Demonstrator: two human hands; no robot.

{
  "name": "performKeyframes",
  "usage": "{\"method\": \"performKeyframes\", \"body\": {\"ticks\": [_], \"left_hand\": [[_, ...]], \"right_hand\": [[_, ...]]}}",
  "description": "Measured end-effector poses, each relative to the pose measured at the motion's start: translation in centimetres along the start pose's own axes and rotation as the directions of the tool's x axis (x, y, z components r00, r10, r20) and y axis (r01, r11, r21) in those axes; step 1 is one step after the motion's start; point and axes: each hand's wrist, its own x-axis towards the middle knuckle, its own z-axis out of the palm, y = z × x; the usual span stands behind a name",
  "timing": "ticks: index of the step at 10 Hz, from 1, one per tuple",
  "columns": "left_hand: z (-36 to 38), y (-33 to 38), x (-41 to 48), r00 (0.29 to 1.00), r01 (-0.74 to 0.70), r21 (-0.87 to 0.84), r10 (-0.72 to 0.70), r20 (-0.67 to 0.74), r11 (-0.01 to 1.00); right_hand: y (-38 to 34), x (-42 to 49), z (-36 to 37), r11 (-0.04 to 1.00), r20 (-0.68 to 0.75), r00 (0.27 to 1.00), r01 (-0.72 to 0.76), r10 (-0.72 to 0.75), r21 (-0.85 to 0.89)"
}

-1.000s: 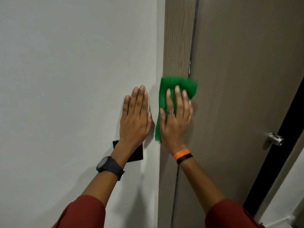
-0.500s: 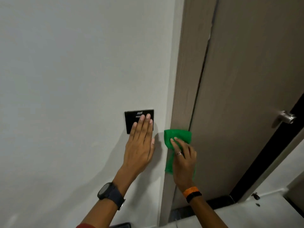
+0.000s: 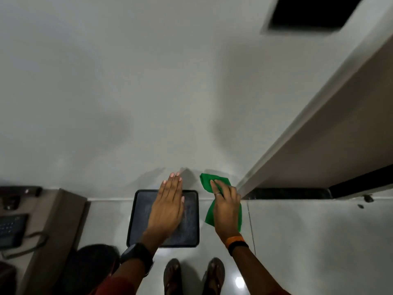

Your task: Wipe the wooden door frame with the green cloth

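The wooden door frame (image 3: 312, 133) runs diagonally down the right side to the floor. My right hand (image 3: 226, 206) is shut on the green cloth (image 3: 209, 183), and the cloth's top corner lies against the white wall just left of the frame's foot. Its lower end hangs below my palm. Whether the cloth touches the wood I cannot tell. My left hand (image 3: 168, 207) is flat with its fingers together. It holds nothing, and its fingertips reach the bottom of the wall.
A black mat (image 3: 191, 209) lies on the tiled floor under my left hand. My sandalled feet (image 3: 173, 275) stand below it. A black wall panel (image 3: 314, 13) is at top right, a low cabinet (image 3: 53, 220) at left, and a dark threshold (image 3: 287, 193) under the door.
Both hands have slid down from mid-height to the bottom of the wall and frame. The view has tipped down, so the floor, mat and my feet now show.
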Motion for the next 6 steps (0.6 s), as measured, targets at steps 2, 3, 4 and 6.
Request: {"method": "performKeyframes", "body": {"ticks": [2,3,4,6], "left_hand": [[18.4,-5.8,-7.3,0.950,0.214,0.012,-0.211,0.229,0.977],[26.8,-7.8,-9.6,0.921,0.269,0.016,-0.263,0.287,0.963],[33.4,-9.3,-11.1,0.895,0.300,0.016,-0.287,0.342,0.954],[37.7,-10.1,-11.7,0.888,0.337,0.001,-0.318,0.331,0.941]], "right_hand": [[2.1,-2.7,19.3,0.998,0.214,0.976,0.052,-0.044,-0.031],[3.6,-4.2,29.2,0.994,0.308,0.951,0.030,0.003,-0.103],[5.2,-6.4,37.1,0.984,0.457,0.886,0.008,0.075,-0.178],[6.9,-7.5,40.4,0.982,0.294,0.954,0.104,-0.055,-0.156]]}}
